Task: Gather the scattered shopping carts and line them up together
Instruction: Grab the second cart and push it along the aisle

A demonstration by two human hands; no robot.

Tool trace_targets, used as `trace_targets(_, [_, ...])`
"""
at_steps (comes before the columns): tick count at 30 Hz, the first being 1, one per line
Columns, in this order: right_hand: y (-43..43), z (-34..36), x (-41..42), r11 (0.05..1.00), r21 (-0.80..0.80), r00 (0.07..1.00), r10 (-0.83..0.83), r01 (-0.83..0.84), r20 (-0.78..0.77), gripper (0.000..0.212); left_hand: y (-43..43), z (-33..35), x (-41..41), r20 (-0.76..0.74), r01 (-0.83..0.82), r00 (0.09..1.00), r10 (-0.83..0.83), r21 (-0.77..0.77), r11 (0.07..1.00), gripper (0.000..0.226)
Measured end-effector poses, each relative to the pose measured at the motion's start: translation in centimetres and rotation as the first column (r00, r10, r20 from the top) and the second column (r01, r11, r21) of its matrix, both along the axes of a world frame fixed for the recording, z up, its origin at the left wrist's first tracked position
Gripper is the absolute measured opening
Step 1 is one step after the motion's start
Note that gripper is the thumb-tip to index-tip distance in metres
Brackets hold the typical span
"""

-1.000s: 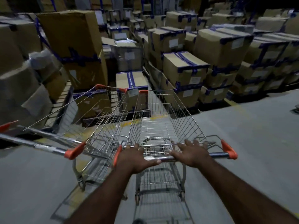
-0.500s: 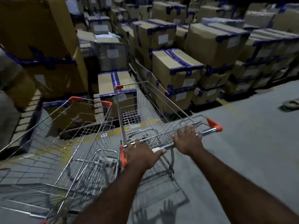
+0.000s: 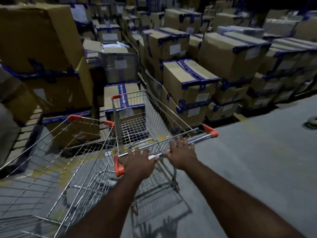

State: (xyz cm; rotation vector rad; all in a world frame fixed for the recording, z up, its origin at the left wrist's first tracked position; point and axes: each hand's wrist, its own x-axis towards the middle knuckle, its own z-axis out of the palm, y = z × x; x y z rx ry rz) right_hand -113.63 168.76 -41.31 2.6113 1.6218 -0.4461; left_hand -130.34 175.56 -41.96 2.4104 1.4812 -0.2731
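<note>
Presently you are holding the cart (image 3: 135,124) at the floor's (image 3: 257,160) far edge, just beside a second cart (image 3: 91,119): left hand (image 3: 139,162) gripping its handle (image 3: 199,140), right hand (image 3: 181,154) pressing it with spread fingers (image 3: 179,143). Uneven pushing is probably risking snagged baskets or struck boxes (image 3: 187,79).

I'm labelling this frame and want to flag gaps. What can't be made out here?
Pushed cart: front wheels hidden beneath its basket, head view.
Left cart: handle end cut off by the left and bottom edges, head view.
Box labels: too blurred and small to read, head view.
Dark floor object: cropped by the right edge, too dim to identify.
</note>
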Motion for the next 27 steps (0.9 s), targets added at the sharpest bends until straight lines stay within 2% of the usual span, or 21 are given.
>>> trace_targets(4, [-1.5, 0.8, 1.4, 0.999, 0.003, 0.999, 0.035, -0.035, 0.028, 0.081, 0.2, 0.6, 2.5, 0.045, 0.094, 0.995, -0.094, 0.007, 0.996, 0.071])
trace_targets(8, [-5.5, 2.2, 4.4, 0.994, 0.063, 0.992, -0.09, 0.085, 0.087, 0.079, -1.7, 2.4, 6.7, 0.105, 0.291, 0.947, -0.303, 0.11, 0.95, 0.068])
trace_targets(11, [-10.1, 3.5, 6.2, 0.974, 0.119, 0.968, -0.209, 0.193, 0.14, 0.077, -4.4, 4.0, 10.3, 0.144, 0.443, 0.87, -0.471, 0.186, 0.877, 0.068])
trace_targets(18, [-24.7, 5.8, 7.2, 0.854, 0.179, 0.85, -0.512, 0.489, 0.122, 0.072, -15.9, 7.3, 17.7, 0.129, 0.751, 0.592, -0.796, 0.272, 0.602, 0.068])
trace_targets(21, [-31.5, 6.9, 6.7, 0.77, 0.198, 0.768, -0.632, 0.606, 0.106, 0.073, -22.1, 8.9, 18.8, 0.117, 0.828, 0.484, -0.867, 0.259, 0.497, 0.067])
trace_targets(27, [-45.0, 10.2, 5.3, 0.591, 0.254, 0.586, -0.804, 0.766, 0.101, 0.074, -33.2, 12.6, 19.5, -0.013, 0.937, 0.272, -0.962, 0.233, 0.261, 0.076])
